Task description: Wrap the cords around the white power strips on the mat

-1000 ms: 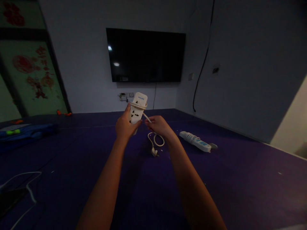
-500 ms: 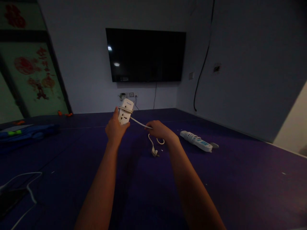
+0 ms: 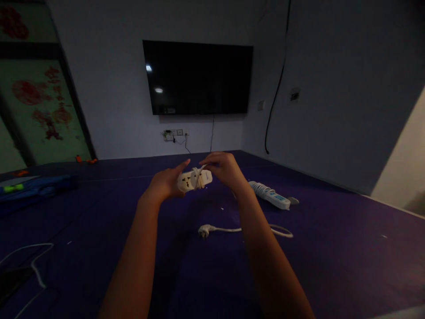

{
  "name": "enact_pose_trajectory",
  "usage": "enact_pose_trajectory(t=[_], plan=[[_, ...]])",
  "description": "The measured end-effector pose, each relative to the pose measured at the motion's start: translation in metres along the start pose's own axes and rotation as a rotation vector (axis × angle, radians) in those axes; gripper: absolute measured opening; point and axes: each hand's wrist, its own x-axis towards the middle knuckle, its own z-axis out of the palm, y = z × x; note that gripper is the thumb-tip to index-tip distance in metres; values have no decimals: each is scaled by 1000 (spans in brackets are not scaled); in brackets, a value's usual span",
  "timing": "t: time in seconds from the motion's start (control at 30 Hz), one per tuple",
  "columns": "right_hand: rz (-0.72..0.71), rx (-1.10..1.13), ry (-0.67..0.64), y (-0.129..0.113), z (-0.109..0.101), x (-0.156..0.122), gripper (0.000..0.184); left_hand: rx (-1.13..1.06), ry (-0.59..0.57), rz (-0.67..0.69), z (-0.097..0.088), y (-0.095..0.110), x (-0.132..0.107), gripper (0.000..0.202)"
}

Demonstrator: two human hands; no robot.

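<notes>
My left hand [image 3: 165,182] grips one end of a white power strip [image 3: 187,180], held level above the floor with its sockets facing me. A white power cord [image 3: 198,177] is wound around the strip's middle. Close against the strip, my right hand [image 3: 221,166] pinches that cord between thumb and fingers. The plug [image 3: 204,230] at the cord's end lies on the purple floor below, and part of the cord passes behind my right forearm. To the right lies a second power strip [image 3: 272,196], its own cord coiled around one end.
A television [image 3: 199,77] hangs on the far wall above wall sockets [image 3: 179,132]. A black cable [image 3: 277,88] dangles at the right wall. Blue cloth [image 3: 43,187] lies at left, with a white cable [image 3: 35,263] nearer me. Small white scraps dot the purple floor [image 3: 192,274].
The strip has turned from upright to sideways and moved right and down. My right hand has come up to it with the cord. The plug has shifted nearer me on the floor.
</notes>
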Motion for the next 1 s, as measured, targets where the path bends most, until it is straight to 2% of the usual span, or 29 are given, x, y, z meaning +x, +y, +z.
enact_pose_trajectory(t=[0.2, 0.4, 0.5, 0.6, 0.67, 0.77, 0.87, 1.0], plan=[[67, 203, 23, 14, -7, -7, 22, -166, -122, 149, -12, 11, -13, 95], [115, 454, 4, 21, -8, -12, 14, -241, -323, 135, -36, 13, -30, 63], [111, 514, 47, 20, -10, -13, 11, -264, -280, 57, -38, 6, -34, 60], [118, 476, 70, 11, -13, -12, 10, -274, -216, -81, -33, -5, -32, 51], [122, 436, 64, 2, -13, -10, 10, -314, -224, -109, -29, -12, -30, 46], [101, 399, 41, -11, -12, -6, 10, -357, -224, -105, -27, -14, -28, 47], [68, 392, 0, -19, -9, -4, 12, -350, -236, -91, -27, -8, -30, 53], [89, 430, -32, -15, -4, -4, 11, -360, -298, 28, -29, 3, -33, 52]])
